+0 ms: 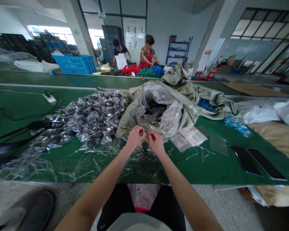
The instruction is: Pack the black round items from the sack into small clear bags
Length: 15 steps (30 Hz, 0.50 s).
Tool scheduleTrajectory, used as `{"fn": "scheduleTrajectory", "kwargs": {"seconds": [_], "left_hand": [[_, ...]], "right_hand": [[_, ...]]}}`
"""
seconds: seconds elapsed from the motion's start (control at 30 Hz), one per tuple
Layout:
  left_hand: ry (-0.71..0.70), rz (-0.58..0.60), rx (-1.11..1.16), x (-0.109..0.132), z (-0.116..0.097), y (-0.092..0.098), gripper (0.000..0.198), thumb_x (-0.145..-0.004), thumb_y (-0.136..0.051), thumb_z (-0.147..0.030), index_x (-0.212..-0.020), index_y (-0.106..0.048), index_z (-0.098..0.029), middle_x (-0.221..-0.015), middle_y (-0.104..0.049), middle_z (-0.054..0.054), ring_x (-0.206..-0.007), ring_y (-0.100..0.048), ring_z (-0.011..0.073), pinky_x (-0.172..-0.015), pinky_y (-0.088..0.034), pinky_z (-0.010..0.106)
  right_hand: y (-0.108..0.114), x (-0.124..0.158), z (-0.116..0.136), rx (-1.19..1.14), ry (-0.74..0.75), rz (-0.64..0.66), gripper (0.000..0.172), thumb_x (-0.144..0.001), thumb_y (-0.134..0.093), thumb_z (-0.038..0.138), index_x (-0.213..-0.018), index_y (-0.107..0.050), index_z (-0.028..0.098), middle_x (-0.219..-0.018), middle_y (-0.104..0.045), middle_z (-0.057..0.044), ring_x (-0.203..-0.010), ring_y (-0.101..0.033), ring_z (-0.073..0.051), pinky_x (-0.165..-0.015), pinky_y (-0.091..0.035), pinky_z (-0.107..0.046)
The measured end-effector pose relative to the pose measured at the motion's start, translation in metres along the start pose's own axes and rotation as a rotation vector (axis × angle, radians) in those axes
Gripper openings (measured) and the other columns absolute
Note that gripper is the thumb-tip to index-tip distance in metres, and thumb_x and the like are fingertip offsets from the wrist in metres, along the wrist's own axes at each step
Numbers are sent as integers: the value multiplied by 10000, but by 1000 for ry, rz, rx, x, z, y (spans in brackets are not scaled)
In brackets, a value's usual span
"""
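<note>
My left hand (135,137) and my right hand (155,142) are close together at the front edge of an open woven sack (127,120). Both have their fingertips pinched; something thin seems to run between them, too small to make out. A dark round item (145,146) lies just below and between the hands. The sack has a clear plastic liner (172,112) with dark items inside. To the left spreads a heap of dark items in clear wrappers (93,112). Flat clear bags (192,136) lie right of my right hand.
Two dark phones (247,160) lie at the right on the green table (69,173). Thin plastic strips (86,162) litter its front. Another sack (221,104) holds blue items. Two people stand behind a far table, near a blue crate (74,64).
</note>
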<state>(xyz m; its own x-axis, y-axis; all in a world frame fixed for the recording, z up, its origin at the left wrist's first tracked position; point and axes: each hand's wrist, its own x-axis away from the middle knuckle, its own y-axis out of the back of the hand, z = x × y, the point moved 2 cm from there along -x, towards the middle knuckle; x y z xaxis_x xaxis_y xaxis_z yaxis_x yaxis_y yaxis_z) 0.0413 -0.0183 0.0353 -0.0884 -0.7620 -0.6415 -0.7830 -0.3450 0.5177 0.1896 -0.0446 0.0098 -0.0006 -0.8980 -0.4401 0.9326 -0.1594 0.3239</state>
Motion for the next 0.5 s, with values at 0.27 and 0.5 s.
{"fn": "scheduleTrajectory", "kwargs": {"seconds": [0.27,0.5], "left_hand": [[-25,7,78,3,-3,18,88,-830,-579,-184,-822,-667,-184,-813,-659,41,-778,-605,165,-738,-501,295],[-240,159,-108,8,-9,10,122,-865,-611,-225,-893,-727,-204,-885,-710,50,-842,-612,187,-836,-503,363]], "right_hand": [[-1,2,-2,-55,-73,-37,144,-873,-509,300,-878,-615,203,-814,-696,-61,-781,-671,-212,-754,-534,-345],[-5,0,2,20,3,-8,160,-870,-481,269,-909,-617,194,-855,-678,-74,-788,-651,-207,-761,-526,-344]]}}
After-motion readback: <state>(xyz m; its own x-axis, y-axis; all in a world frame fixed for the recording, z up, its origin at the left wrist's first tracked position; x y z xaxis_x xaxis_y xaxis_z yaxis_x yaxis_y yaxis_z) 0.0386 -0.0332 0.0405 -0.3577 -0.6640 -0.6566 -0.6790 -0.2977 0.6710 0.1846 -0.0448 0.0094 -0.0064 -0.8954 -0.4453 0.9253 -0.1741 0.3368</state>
